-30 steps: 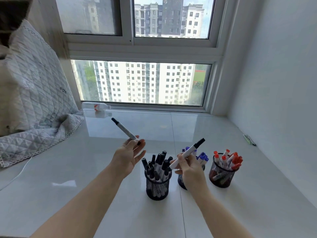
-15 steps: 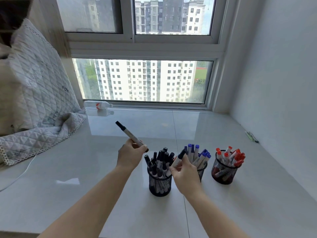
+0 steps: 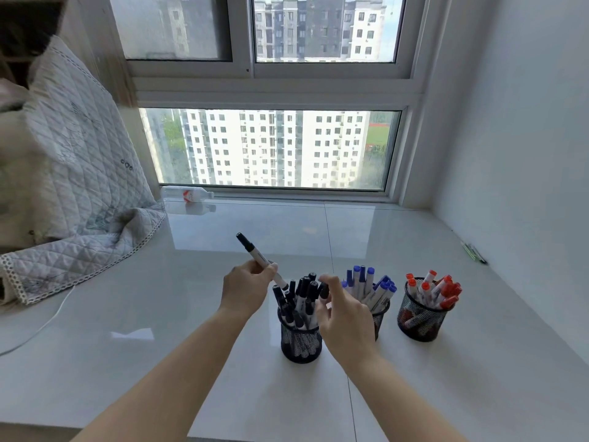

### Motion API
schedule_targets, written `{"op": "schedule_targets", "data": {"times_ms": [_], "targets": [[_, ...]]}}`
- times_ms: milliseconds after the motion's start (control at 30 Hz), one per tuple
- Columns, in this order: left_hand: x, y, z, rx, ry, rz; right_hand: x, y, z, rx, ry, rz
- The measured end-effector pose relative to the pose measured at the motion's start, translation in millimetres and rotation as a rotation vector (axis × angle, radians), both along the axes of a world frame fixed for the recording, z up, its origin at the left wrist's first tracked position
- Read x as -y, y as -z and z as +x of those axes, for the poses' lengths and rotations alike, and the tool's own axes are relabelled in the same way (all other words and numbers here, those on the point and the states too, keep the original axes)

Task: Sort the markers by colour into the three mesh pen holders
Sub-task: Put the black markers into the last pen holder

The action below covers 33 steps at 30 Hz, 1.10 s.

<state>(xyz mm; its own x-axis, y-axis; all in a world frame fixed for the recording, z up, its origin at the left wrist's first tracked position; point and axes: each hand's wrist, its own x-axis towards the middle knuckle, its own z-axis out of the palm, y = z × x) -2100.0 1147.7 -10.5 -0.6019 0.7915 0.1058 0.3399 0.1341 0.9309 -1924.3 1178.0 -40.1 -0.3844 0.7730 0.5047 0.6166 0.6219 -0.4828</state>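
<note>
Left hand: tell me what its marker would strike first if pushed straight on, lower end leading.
The left hand holds a black marker slanted down to the right. Carried on along that slant, it would likely first meet the caps of the black markers in the left holder, though depth is uncertain.

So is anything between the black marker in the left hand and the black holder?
No separate object. The black marker in the left hand hangs just above the black holder; the crowded caps and right hand narrow the opening.

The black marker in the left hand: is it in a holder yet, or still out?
Out. The left hand holds the black marker tilted, its lower end just above the black-marker holder.
</note>
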Motion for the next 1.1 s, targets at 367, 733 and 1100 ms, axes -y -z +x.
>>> {"op": "schedule_targets", "data": {"times_ms": [367,733,1100], "targets": [[7.8,-16.5,3.9,-0.263,-0.045,0.115,-5.0,18.0,6.1,0.035,-0.033,-0.131],[4.4,-2.7,26.4,-0.490,0.046,0.046,-5.9,18.1,9.8,0.054,-0.072,-0.103],[14.8,24.0,24.9,-0.635,-0.029,0.099,-4.6,23.3,14.4,-0.064,-0.058,-0.057]]}}
